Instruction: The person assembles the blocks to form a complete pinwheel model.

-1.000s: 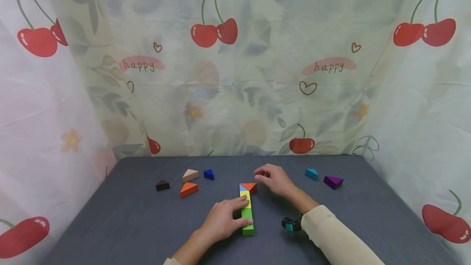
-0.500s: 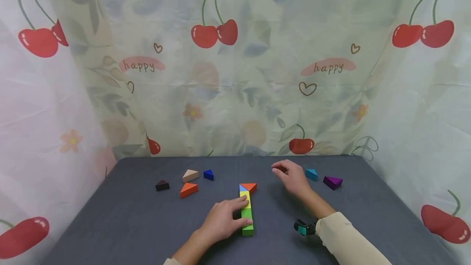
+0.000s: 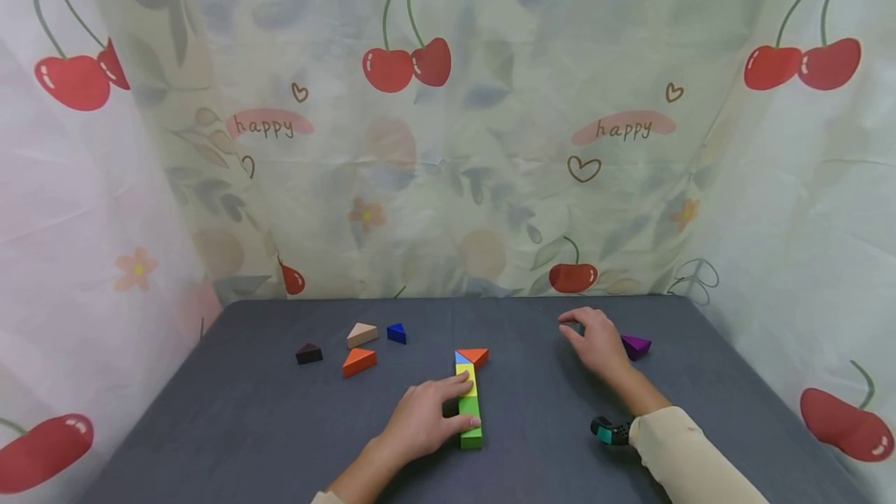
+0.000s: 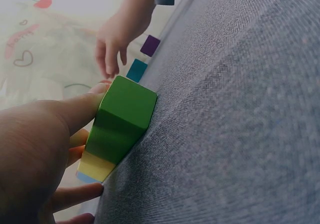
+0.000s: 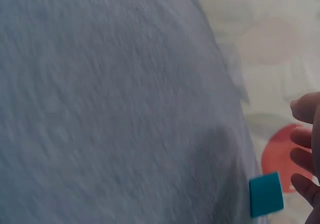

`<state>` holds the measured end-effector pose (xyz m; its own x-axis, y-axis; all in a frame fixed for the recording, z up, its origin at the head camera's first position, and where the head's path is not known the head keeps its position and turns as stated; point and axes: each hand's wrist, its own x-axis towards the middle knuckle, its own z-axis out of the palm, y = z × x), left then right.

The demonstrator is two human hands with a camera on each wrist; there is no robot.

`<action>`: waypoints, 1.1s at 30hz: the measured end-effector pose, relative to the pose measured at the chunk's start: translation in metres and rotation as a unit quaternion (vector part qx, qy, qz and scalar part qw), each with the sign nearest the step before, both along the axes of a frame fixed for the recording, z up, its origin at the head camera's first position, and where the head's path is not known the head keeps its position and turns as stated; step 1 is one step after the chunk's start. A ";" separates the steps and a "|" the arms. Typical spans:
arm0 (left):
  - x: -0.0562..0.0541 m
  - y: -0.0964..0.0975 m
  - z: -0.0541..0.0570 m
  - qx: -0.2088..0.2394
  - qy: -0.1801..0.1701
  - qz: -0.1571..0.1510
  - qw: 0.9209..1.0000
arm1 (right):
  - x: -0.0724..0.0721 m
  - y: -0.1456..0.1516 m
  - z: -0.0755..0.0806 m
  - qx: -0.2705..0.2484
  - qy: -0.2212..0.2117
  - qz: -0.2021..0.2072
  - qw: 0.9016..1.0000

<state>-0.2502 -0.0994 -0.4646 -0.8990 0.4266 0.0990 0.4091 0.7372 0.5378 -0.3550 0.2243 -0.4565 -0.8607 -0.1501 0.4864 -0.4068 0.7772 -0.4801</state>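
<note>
Resting thumb on one green block [image 3: 470, 407] and fingertip on one yellow block [image 3: 465, 369], the left hand [image 3: 423, 418] has its fingers spread; one light blue triangle [image 3: 460, 358] and one orange triangle [image 3: 476, 355] continue the row. The right hand [image 3: 595, 341], fingers apart, hovers near one teal block [image 5: 266, 194] and one purple block [image 3: 635, 347]. Four loose blocks [image 3: 360, 362] lie left on the counter [image 3: 266, 426].

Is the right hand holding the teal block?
No, the right wrist view shows a clear gap between the teal block and the right hand.
</note>
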 end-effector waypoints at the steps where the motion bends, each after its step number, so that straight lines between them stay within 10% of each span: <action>1: 0.000 0.000 0.000 0.000 0.000 0.000 1.000 | -0.001 0.004 0.000 0.007 -0.005 -0.002 1.000; 33: 0.000 -0.001 0.000 0.006 0.003 -0.001 1.000 | -0.024 0.051 0.008 0.199 -0.129 -0.008 0.971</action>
